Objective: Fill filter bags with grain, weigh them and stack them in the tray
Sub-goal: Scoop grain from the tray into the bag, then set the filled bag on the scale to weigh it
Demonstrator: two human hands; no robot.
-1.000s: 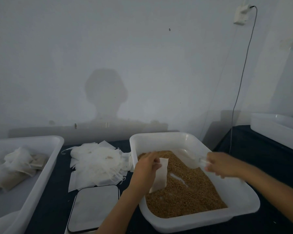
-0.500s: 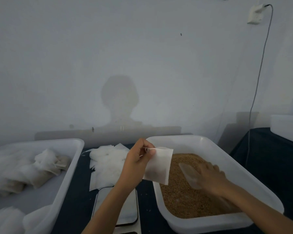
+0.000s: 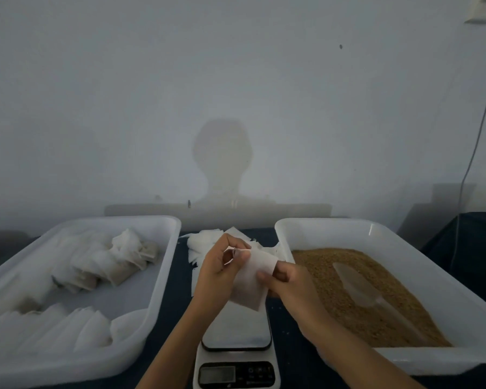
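Hands: left hand [image 3: 218,272] and right hand [image 3: 288,279] each pinch an empty filter bag [image 3: 253,279], held above the scale [image 3: 236,352].
Grain: spread in the right tub [image 3: 460,357], scoop [image 3: 357,284] laid on it.
Tray [image 3: 163,276]: filled bags [image 3: 118,259] stacked inside, at the left.

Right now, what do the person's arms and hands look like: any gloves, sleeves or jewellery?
Both hands, left and right, are bare: no gloves, and no rings or watch visible. Both forearms are uncovered as far as the frame shows; no sleeve appears.
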